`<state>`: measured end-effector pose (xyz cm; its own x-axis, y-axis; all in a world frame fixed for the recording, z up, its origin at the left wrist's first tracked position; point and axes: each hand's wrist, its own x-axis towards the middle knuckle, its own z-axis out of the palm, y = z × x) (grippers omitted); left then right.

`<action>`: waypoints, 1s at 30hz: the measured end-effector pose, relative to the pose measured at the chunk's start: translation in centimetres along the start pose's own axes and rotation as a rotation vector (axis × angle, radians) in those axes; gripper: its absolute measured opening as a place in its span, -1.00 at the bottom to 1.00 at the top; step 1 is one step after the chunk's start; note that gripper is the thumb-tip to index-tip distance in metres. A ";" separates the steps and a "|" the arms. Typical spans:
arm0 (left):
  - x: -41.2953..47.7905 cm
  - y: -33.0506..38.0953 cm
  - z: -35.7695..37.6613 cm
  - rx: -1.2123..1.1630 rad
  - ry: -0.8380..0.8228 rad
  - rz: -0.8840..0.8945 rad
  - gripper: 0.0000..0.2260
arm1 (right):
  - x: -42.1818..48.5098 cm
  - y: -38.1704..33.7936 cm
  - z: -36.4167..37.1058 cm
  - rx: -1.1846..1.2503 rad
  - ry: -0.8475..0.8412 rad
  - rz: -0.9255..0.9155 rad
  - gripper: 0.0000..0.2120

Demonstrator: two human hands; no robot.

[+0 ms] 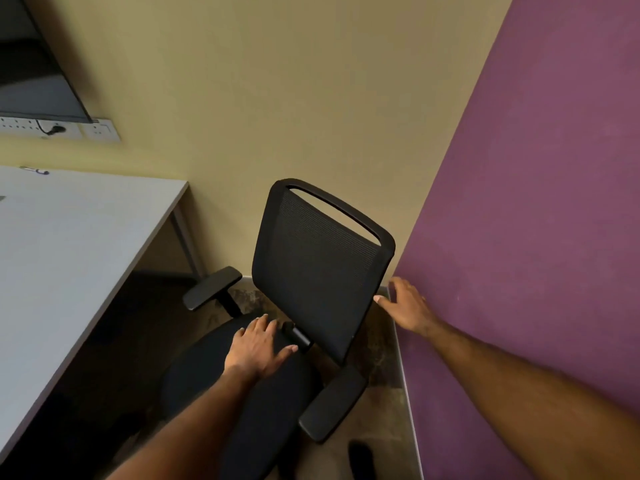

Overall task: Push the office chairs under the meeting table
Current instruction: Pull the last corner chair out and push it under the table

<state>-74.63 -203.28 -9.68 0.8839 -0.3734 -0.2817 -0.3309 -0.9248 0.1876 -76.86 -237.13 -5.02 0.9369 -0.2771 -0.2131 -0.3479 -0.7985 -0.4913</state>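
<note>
A black office chair [322, 271] with a mesh back and two armrests stands in the room's corner, right of the grey meeting table [69, 244]. Its seat faces the table and sits outside the table's edge. My left hand [258, 346] lies flat, fingers spread, on the rear of the seat near the back post. My right hand [405, 304] touches the right edge of the backrest with its fingertips, fingers apart and not closed around it. The chair's base and wheels are hidden under the seat.
A purple wall [536, 237] runs close along the chair's right side, and a beige wall [277, 98] stands behind it. A dark screen [31, 71] hangs over wall sockets [62, 128] at upper left. A table leg [185, 237] stands near the chair's left armrest.
</note>
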 end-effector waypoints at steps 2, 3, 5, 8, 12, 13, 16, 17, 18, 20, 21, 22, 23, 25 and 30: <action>2.3 0.6 -0.9 0.004 0.031 -0.007 -0.23 | 3.1 -0.2 -0.9 0.162 0.014 0.042 -0.36; 3.3 1.0 -1.3 0.000 0.042 -0.012 -0.22 | 4.4 -0.4 -1.4 0.260 0.031 0.068 -0.37; 5.4 1.9 -2.1 -0.035 0.048 -0.041 -0.22 | 7.7 -0.8 -2.4 0.400 0.066 0.094 -0.40; 9.1 4.1 -3.6 -0.113 0.063 -0.079 -0.20 | 12.9 -1.4 -4.2 0.459 0.056 0.060 -0.45; 13.3 7.5 -5.3 -0.291 0.104 -0.105 -0.20 | 18.4 -2.5 -6.5 0.492 -0.106 -0.021 -0.60; 14.0 8.5 -5.7 -0.342 0.110 -0.100 -0.21 | 19.2 -2.9 -7.0 0.494 -0.155 -0.043 -0.63; 16.1 11.7 -7.2 -0.435 0.140 -0.036 -0.26 | 21.3 -4.0 -7.7 0.463 -0.253 -0.097 -0.65; 16.7 12.7 -7.6 -0.439 0.169 -0.003 -0.27 | 21.8 -4.3 -7.6 0.433 -0.273 -0.111 -0.63; 17.2 13.8 -8.0 -0.431 0.208 0.034 -0.28 | 22.2 -4.4 -7.3 0.413 -0.288 -0.121 -0.64; 18.3 15.8 -8.8 -0.382 0.262 0.099 -0.30 | 22.7 -4.3 -6.7 0.443 -0.323 -0.114 -0.72; 18.7 16.6 -9.0 -0.352 0.256 0.126 -0.32 | 22.7 -4.2 -6.6 0.468 -0.339 -0.105 -0.75; 18.9 17.1 -9.2 -0.316 0.228 0.148 -0.33 | 22.7 -4.3 -6.5 0.479 -0.347 -0.108 -0.75; 19.2 17.7 -9.2 -0.280 0.181 0.164 -0.34 | 22.7 -4.0 -6.5 0.477 -0.357 -0.109 -0.75; 19.4 19.0 -8.9 -0.232 0.090 0.181 -0.33 | 22.9 -3.5 -6.5 0.493 -0.376 -0.101 -0.75; 17.0 20.4 -7.2 -0.171 0.069 0.237 -0.28 | 20.8 -2.1 -6.3 0.518 -0.363 -0.087 -0.76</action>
<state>-63.96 -227.96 -3.88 0.8111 -0.5661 -0.1471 -0.4754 -0.7846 0.3981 -56.42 -244.53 -3.13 0.9228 0.0489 -0.3822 -0.3275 -0.4231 -0.8448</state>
